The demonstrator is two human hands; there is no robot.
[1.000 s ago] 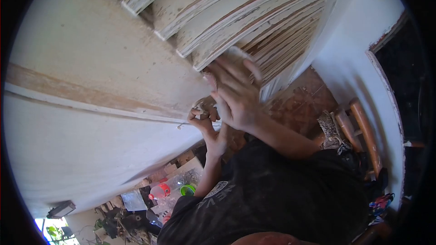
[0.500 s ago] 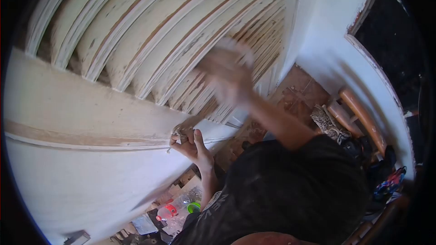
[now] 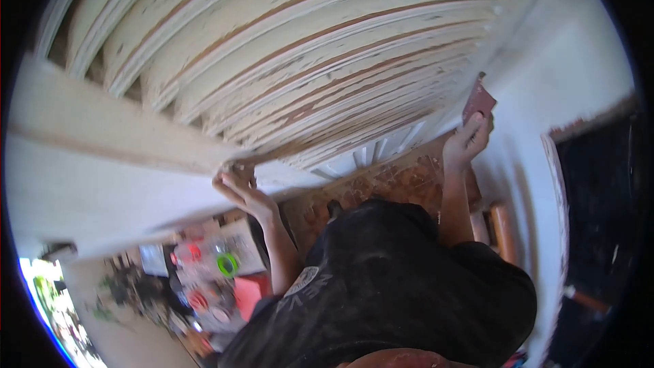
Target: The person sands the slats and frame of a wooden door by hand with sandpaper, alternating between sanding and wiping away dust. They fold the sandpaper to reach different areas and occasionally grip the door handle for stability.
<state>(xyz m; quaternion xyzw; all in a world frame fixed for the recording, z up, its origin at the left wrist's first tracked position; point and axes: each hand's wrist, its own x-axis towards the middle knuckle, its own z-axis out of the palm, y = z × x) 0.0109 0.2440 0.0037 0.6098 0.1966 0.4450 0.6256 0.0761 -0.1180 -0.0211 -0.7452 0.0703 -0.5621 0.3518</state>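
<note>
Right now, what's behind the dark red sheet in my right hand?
Behind the dark red sheet, the white wall shows past its right edge. The part it covers is hidden.

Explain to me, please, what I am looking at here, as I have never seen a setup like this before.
There is no machine: these are a person's own two bare hands, seen by one camera worn on the head, looking forward and down over the dark shirt. The right hand holds a flat, dark-red piece, perhaps sandpaper. The left hand is at the lower edge of the slatted panel, fingers bent; whether it grips anything is unclear. On the cluttered surface to the left are a clear bottle with a red label and a bright green round item. The curved look comes from a wide lens.
</note>
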